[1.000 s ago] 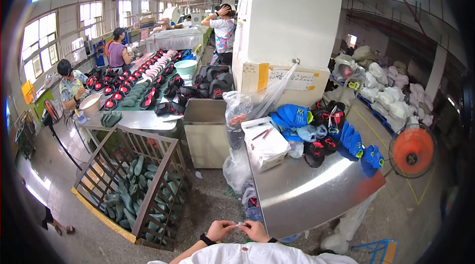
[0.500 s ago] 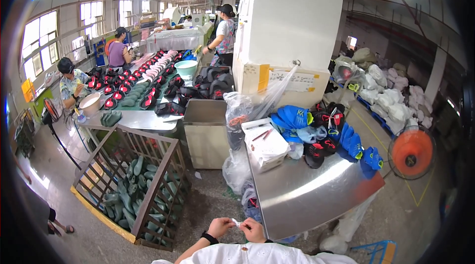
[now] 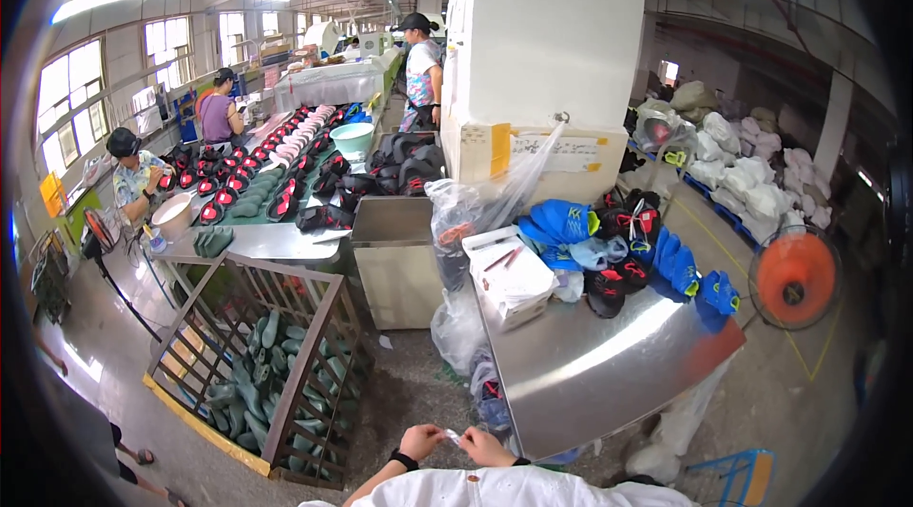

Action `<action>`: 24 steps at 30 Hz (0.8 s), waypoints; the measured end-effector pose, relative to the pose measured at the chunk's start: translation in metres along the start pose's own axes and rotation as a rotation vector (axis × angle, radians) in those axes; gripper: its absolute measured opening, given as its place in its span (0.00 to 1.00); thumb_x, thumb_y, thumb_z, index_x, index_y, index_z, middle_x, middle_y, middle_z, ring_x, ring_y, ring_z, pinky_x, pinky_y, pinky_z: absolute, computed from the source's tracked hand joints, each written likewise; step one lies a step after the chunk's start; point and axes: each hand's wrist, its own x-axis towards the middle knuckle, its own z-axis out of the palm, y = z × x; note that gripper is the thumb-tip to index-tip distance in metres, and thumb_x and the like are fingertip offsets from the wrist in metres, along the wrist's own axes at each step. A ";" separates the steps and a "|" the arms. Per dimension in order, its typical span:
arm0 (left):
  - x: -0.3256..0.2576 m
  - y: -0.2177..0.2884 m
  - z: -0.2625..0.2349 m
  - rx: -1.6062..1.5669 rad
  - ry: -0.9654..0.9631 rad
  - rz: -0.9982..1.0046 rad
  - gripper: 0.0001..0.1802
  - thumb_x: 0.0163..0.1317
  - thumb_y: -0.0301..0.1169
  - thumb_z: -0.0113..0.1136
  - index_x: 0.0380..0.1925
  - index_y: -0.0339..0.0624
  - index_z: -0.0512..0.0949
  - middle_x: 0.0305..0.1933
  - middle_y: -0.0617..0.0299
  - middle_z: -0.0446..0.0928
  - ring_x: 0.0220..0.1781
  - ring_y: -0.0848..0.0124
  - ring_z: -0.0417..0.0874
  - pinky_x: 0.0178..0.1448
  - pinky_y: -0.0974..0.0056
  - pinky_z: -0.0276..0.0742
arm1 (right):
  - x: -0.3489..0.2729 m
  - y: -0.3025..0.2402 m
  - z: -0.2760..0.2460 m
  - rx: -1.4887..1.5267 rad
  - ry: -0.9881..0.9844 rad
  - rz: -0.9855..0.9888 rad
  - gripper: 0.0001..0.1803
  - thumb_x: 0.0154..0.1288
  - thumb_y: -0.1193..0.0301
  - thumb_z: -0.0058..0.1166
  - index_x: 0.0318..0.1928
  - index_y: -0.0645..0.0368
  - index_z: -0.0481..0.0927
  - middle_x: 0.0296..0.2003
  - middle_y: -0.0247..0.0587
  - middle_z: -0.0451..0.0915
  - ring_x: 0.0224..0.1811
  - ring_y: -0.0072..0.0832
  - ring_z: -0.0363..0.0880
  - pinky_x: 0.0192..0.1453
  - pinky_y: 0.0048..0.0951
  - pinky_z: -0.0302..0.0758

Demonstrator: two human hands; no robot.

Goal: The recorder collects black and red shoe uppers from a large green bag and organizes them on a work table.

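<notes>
Low in the head view, in front of my white shirt, my left hand (image 3: 421, 441) and my right hand (image 3: 487, 451) meet at the fingertips. Pinched between them is a small, shiny white piece (image 3: 452, 435), too small to make out its kind. Both hands are closed on it, one at each end. A dark band circles my left wrist. Just right of my right hand is the near corner of a metal table (image 3: 580, 393). On its far side lie blue shoes (image 3: 677, 264), black-and-red shoes (image 3: 618, 279) and a white box with papers (image 3: 514, 281).
A barred crate (image 3: 285, 402) of green shoe lasts stands to the left. Beyond it, a long worktable (image 3: 276, 239) carries rows of black-and-red shoe parts, with co-workers around it. A pillar (image 3: 547, 50) rises ahead. An orange fan (image 3: 794, 277) and white sacks (image 3: 747, 184) are at right.
My hands keep their pinch on the white piece, with little movement. The standing co-worker beside the pillar has lowered the outstretched arm. My view has shifted slightly.
</notes>
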 end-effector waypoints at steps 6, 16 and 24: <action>-0.019 0.014 -0.003 -0.617 -0.175 -0.209 0.09 0.59 0.30 0.52 0.28 0.33 0.74 0.28 0.58 0.79 0.32 0.72 0.81 0.39 0.69 0.75 | -0.003 -0.003 -0.007 -0.027 -0.154 0.141 0.16 0.55 0.59 0.52 0.26 0.61 0.71 0.21 0.48 0.75 0.26 0.44 0.75 0.30 0.38 0.69; -0.019 0.026 -0.015 -0.554 -0.074 -0.202 0.09 0.58 0.30 0.55 0.30 0.32 0.74 0.27 0.59 0.78 0.30 0.73 0.79 0.38 0.70 0.75 | -0.002 -0.009 -0.008 0.061 0.027 0.015 0.17 0.51 0.59 0.58 0.23 0.61 0.72 0.16 0.40 0.73 0.19 0.29 0.72 0.25 0.29 0.67; -0.025 0.043 -0.019 -0.900 -0.053 -0.171 0.11 0.58 0.29 0.56 0.37 0.32 0.72 0.34 0.57 0.76 0.34 0.72 0.79 0.39 0.71 0.74 | -0.007 -0.010 -0.017 0.207 0.129 0.051 0.14 0.50 0.64 0.60 0.22 0.61 0.73 0.16 0.33 0.74 0.19 0.19 0.70 0.24 0.24 0.66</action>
